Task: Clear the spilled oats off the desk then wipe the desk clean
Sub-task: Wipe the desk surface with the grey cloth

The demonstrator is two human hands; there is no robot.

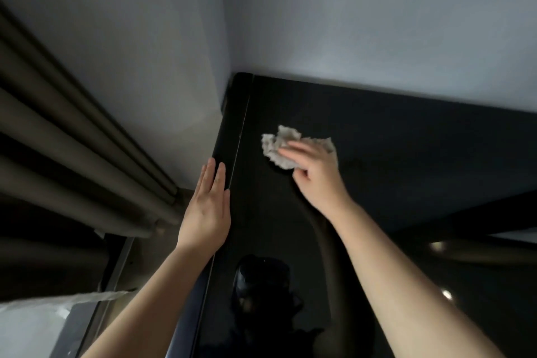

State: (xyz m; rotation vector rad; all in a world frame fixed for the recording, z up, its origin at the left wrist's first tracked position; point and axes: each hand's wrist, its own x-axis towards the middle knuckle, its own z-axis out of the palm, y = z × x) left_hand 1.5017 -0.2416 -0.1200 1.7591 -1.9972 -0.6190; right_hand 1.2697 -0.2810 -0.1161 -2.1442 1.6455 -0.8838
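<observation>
Our left hand (207, 212), fingers (210, 180) together, desk's (406, 154) nine o'clock edge; right hand (315, 174), two o'clock thereof, fingers (293, 151) clamped on cloth (276, 139).

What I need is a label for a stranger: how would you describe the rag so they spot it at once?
Find the glossy black desk set against the pale wall. Toward its far left corner the right hand holds a rag on the top. It is the only pale, crumpled thing there; the left hand at the desk's edge is bare.
</observation>
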